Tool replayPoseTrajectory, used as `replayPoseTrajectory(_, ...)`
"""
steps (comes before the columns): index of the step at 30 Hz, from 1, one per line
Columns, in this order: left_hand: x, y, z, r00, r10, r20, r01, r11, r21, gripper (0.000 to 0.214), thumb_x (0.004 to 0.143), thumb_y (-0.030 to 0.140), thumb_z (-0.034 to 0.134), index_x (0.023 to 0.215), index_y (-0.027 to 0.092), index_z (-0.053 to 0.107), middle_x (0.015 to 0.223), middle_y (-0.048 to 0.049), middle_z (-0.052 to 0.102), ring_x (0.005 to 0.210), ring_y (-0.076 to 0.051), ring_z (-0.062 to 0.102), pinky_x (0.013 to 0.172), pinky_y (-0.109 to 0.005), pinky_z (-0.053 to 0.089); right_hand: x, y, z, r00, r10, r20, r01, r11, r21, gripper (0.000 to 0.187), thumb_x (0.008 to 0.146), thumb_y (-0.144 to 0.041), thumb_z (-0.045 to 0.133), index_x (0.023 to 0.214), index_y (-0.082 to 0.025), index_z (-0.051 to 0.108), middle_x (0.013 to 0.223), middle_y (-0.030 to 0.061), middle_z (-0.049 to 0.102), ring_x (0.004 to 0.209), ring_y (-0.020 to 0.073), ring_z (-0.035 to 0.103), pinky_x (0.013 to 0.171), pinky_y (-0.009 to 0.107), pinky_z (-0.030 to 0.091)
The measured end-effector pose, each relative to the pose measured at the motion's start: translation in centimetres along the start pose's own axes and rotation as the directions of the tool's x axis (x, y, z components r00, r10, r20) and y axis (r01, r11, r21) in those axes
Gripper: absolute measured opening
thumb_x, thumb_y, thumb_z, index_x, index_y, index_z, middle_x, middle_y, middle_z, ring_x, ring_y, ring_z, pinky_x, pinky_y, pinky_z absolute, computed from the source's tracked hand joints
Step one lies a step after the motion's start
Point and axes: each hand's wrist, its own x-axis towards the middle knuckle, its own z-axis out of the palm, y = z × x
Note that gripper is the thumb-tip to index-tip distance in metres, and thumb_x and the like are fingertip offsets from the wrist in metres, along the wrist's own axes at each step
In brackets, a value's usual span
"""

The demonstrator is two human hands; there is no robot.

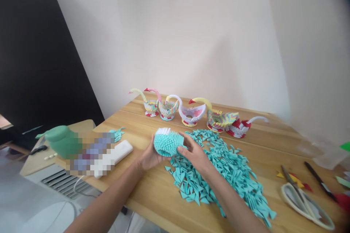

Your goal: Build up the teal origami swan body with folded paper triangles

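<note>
Both my hands hold a teal folded-paper body [167, 141] just above the wooden table [153, 196]. It is a round cup shape built of small triangle units, with white tips along its top edge. My left hand [149, 156] cups it from the left and below, fingers curled around it. My right hand [193, 153] grips its right side with thumb and fingers pressed on the paper. A broad heap of loose teal paper triangles [226, 165] lies under and to the right of my right hand.
Several finished paper swans [191, 113] stand in a row at the table's back. Scissors [303, 198] and a dark pen [319, 181] lie at the right, with coloured scraps. A white device [120, 151] and a green object [61, 140] sit left.
</note>
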Motion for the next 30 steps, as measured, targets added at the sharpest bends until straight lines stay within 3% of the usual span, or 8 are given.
replayPoseTrajectory(4,0.4,-0.1,0.1,0.996,0.065,-0.066,-0.058,0.992,0.109,0.067,0.081,0.072,0.043,0.119,0.02,0.061,0.116,-0.0142,0.065,0.105,-0.033,0.061,0.084,-0.047,0.05,0.1,0.6,-0.3,0.997,0.021,-0.078,-0.03,0.993,-0.117,0.05,0.072,-0.045,0.072,0.114,-0.02,0.06,0.113,0.0095,0.067,0.104,0.0283,0.064,0.089,0.043,0.053)
replayPoseTrajectory(9,0.9,0.0,-0.3,0.974,0.201,-0.103,-0.181,0.968,0.171,0.065,0.081,0.068,0.048,0.122,0.019,0.06,0.124,-0.0128,0.062,0.118,-0.033,0.054,0.094,-0.046,0.047,0.5,1.0,-0.9,0.987,-0.066,-0.147,0.017,0.948,-0.318,0.044,0.072,-0.042,0.071,0.109,-0.021,0.063,0.117,0.0091,0.063,0.107,0.0264,0.061,0.088,0.04,0.053)
replayPoseTrajectory(12,0.9,0.3,-1.0,0.967,0.244,-0.078,-0.219,0.946,0.24,0.075,0.074,0.069,0.057,0.129,0.019,0.053,0.131,-0.0142,0.057,0.124,-0.034,0.05,0.099,-0.047,0.044,1.0,0.9,-0.8,0.986,-0.143,-0.089,0.094,0.907,-0.41,0.042,0.074,-0.04,0.07,0.113,-0.024,0.063,0.122,0.0073,0.061,0.114,0.0255,0.056,0.091,0.039,0.051)
replayPoseTrajectory(15,0.6,0.5,-1.6,0.953,0.287,-0.099,-0.244,0.916,0.318,0.092,0.06,0.05,0.081,0.138,0.022,0.041,0.14,-0.0136,0.049,0.13,-0.034,0.043,0.104,-0.045,0.04,1.4,0.7,-0.9,0.985,-0.172,0.004,0.154,0.865,-0.478,0.047,0.076,-0.036,0.069,0.121,-0.026,0.06,0.126,0.0073,0.06,0.117,0.025,0.055,0.094,0.039,0.048)
replayPoseTrajectory(19,0.9,0.3,-2.2,0.893,0.405,-0.197,-0.279,0.841,0.464,0.093,0.063,0.041,0.081,0.141,0.021,0.033,0.138,-0.0141,0.048,0.129,-0.033,0.044,0.105,-0.046,0.038,1.1,0.4,-2.3,0.985,-0.172,0.026,0.157,0.819,-0.552,0.055,0.078,-0.034,0.068,0.131,-0.026,0.054,0.138,0.0081,0.052,0.126,0.0263,0.047,0.098,0.041,0.045)
replayPoseTrajectory(24,2.0,0.1,-3.6,0.739,0.596,-0.314,-0.231,0.663,0.713,0.103,0.054,0.034,0.086,0.139,0.022,0.029,0.144,-0.0148,0.04,0.133,-0.031,0.038,0.11,-0.046,0.032,-2.6,-1.2,-5.9,0.984,-0.155,-0.084,0.074,0.794,-0.603,0.048,0.086,-0.037,0.058,0.133,-0.03,0.05,0.138,0.0054,0.051,0.117,0.0248,0.055,0.095,0.041,0.048)
replayPoseTrajectory(26,2.1,0.1,-3.9,0.727,0.625,-0.284,-0.156,0.553,0.818,0.101,0.054,0.035,0.085,0.138,0.021,0.031,0.143,-0.0144,0.041,0.134,-0.03,0.037,0.111,-0.046,0.03,-5.1,-1.6,-7.3,0.98,-0.13,-0.15,0.01,0.786,-0.618,0.044,0.088,-0.038,0.057,0.131,-0.03,0.052,0.136,0.005,0.054,0.112,0.0243,0.059,0.095,0.041,0.049)
replayPoseTrajectory(30,1.5,0.3,-3.7,0.759,0.611,-0.227,-0.035,0.386,0.922,0.096,0.061,0.033,0.081,0.14,0.018,0.028,0.141,-0.0151,0.044,0.13,-0.033,0.042,0.109,-0.047,0.033,-11.4,-1.0,-10.2,0.933,-0.096,-0.346,-0.152,0.768,-0.622,0.038,0.087,-0.04,0.057,0.122,-0.027,0.059,0.125,0.0073,0.063,0.099,0.0249,0.066,0.091,0.043,0.051)
